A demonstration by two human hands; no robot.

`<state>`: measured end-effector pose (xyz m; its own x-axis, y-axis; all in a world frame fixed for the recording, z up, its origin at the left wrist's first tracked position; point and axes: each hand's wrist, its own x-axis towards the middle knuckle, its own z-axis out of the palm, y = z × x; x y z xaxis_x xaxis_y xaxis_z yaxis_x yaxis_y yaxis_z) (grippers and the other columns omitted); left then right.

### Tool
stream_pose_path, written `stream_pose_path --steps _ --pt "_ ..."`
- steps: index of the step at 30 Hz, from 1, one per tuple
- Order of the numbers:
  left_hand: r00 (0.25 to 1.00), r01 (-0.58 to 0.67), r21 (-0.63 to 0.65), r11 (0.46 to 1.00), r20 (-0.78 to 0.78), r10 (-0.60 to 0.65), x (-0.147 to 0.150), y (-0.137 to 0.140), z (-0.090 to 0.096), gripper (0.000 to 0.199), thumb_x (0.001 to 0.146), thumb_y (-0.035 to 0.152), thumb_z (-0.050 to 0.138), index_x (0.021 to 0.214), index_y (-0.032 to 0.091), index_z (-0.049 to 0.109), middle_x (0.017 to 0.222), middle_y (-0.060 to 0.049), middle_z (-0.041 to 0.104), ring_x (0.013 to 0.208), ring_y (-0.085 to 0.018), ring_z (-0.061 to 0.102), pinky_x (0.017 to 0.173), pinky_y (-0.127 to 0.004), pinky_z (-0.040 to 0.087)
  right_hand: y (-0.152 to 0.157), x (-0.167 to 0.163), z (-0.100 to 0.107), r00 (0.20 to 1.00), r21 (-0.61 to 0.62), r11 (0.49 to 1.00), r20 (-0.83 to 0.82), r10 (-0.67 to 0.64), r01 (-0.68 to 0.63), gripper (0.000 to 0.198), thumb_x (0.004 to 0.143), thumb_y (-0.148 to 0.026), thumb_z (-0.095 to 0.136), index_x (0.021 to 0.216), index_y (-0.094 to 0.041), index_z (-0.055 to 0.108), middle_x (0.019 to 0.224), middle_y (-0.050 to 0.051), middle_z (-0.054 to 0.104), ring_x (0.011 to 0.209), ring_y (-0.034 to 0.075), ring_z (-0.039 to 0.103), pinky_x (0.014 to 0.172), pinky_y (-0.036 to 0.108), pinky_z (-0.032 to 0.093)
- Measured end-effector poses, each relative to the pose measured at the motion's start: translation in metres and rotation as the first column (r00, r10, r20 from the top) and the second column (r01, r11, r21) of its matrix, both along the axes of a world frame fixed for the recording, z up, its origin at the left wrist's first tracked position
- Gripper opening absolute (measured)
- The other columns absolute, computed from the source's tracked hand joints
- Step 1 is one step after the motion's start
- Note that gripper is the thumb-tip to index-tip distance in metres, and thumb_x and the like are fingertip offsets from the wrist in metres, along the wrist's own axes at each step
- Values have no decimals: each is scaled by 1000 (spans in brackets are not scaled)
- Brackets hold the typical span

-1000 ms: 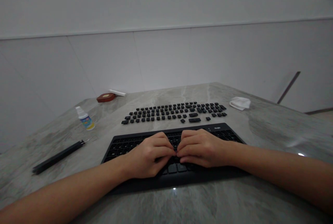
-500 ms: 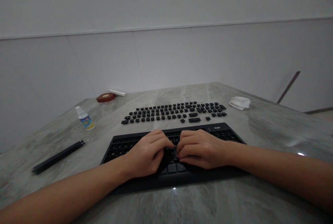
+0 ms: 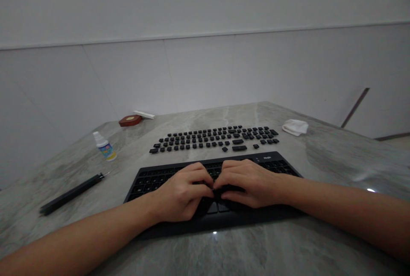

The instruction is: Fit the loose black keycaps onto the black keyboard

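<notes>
A black keyboard (image 3: 145,182) lies in front of me, with many of its key positions bare. Some flat keycaps (image 3: 212,207) remain in its front row. Over its middle, my left hand (image 3: 184,190) is closed, thumb and index finger curled into a pinch. My right hand (image 3: 248,182) comes from the other side, fingers bent, its index fingertip meeting the left hand's fingertips. Whatever small dark piece lies between these fingertips is mostly hidden. Beyond the keyboard, loose black keycaps (image 3: 187,141) are laid out in rows on the table.
At left stand a small spray bottle (image 3: 105,148) and a long black tool with a thin metal tip (image 3: 73,192). A red-brown box (image 3: 130,121) and a white strip (image 3: 144,114) lie farther back. A folded white cloth (image 3: 295,127) rests at right on the marbled table (image 3: 243,250).
My left fingers have opened into a rounder pinch and moved slightly forward. The right index finger has shifted left, so both hands' fingertips now meet over the keyboard.
</notes>
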<state>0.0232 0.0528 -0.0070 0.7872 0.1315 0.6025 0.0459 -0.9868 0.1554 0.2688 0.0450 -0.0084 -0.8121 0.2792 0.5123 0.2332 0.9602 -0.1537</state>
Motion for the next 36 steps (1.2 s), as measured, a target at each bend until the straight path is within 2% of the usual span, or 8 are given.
stream_pose_path --steps 9,13,15,18,21,26,30,36 --pt "1000 -2 -8 1000 9 2 0 1 1 34 82 -4 43 94 14 70 91 -11 70 85 -21 62 75 -37 57 1 -1 1 998 74 996 -13 54 -53 17 100 -22 55 98 -14 69 92 8 72 81 17 60 72 29 54" --pt "999 -29 -19 999 25 30 2 -1 1 31 87 -1 43 98 13 68 88 -10 70 81 -21 61 74 -36 56 3 -1 -2 998 57 998 -42 40 -38 15 100 -23 56 96 -14 68 94 8 72 83 16 62 73 29 54" --pt "999 -43 -36 998 29 44 3 -2 1 25 90 3 47 101 13 67 86 -10 69 79 -20 61 74 -36 56 3 -3 -5 997 12 1000 -77 24 -24 14 99 -23 57 95 -14 68 92 8 72 83 16 63 74 29 54" --pt "997 -61 -66 996 34 63 3 -2 0 14 93 10 56 104 14 64 86 -9 70 80 -20 61 74 -35 55 2 -5 -7 988 -153 987 -138 -69 48 12 94 -23 63 90 -15 70 82 5 71 76 15 63 68 26 52" --pt "997 -64 -72 995 38 67 2 -1 -3 8 96 13 59 102 14 62 86 -8 69 80 -19 61 74 -33 54 -1 -8 -4 975 -326 937 -138 -176 123 10 89 -24 68 86 -16 72 77 2 68 68 12 62 63 23 48" --pt "997 -66 -56 996 45 69 1 0 -3 8 97 11 56 98 14 63 83 -7 68 78 -18 61 75 -34 54 -3 -8 3 967 -489 860 -116 -227 143 13 89 -28 70 86 -17 75 75 1 72 67 11 63 65 22 47" --pt "995 -77 -46 996 58 80 2 -1 -1 8 95 9 56 97 15 61 82 -6 68 76 -18 61 72 -32 53 0 -7 1 973 -532 843 -138 -183 83 17 91 -34 71 89 -17 76 82 2 75 74 13 68 72 24 50" --pt "996 -76 -23 997 50 77 4 0 -3 11 95 9 54 88 17 57 77 -4 65 72 -17 59 70 -30 51 2 -5 -3 983 -479 877 -150 -110 25 16 91 -30 72 98 -16 75 88 3 75 78 13 68 74 24 51"
